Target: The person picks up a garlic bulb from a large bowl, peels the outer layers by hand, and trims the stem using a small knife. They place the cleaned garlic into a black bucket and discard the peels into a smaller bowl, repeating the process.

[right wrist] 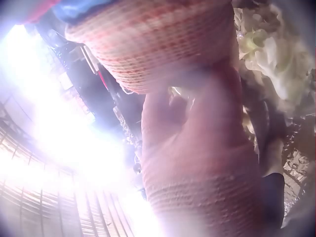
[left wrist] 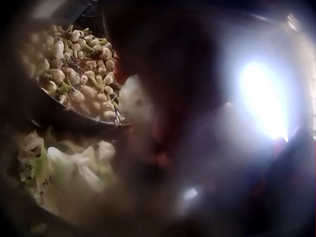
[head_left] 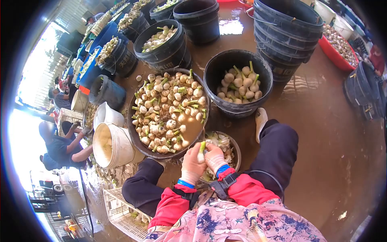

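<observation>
Both hands wear pale knitted gloves and meet over a bowl of peelings [head_left: 217,142]. My left hand [head_left: 193,164] grips a garlic bulb [head_left: 200,155] with a short green stem pointing up and away. My right hand [head_left: 214,157] is against it from the right, its curled fingers at the bulb's side; part of the bulb is hidden by the gloves. In the right wrist view the left glove [right wrist: 197,143] fills the middle, close below the right glove's cuff [right wrist: 158,39]. White peelings [left wrist: 81,165] show under the hands in the left wrist view, which is mostly blurred.
A wide dark tub [head_left: 135,133] of garlic bulbs in brown water stands ahead left. Beyond the hands is a black bucket [head_left: 238,111] of cleaner bulbs. White buckets [head_left: 115,151], a plastic crate [head_left: 121,213] and stacked black buckets [head_left: 282,44] stand around on the wet floor [head_left: 322,161].
</observation>
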